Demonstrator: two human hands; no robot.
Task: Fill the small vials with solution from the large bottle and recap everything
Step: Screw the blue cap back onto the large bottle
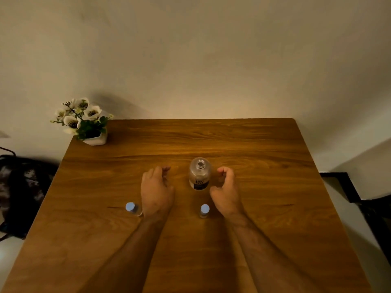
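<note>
The large clear bottle (199,174) stands upright mid-table with its mouth uncapped and a dark label low on its front. I see no cap for it anywhere. My right hand (225,191) curves in a C just right of the bottle, with a small gap between them, and holds nothing. To the bottle's left, my left hand (157,191) lies palm down with its fingers curled toward the table, hiding whatever is under them. Two small vials with pale blue caps stand nearer me. One vial (133,208) is by my left wrist and the other vial (204,210) is between my hands.
The wooden table (264,157) runs back to a plain wall. A white pot of artificial flowers (84,121) sits at its far left corner. A dark bag (19,193) lies off the left edge, and dark furniture (359,199) off the right.
</note>
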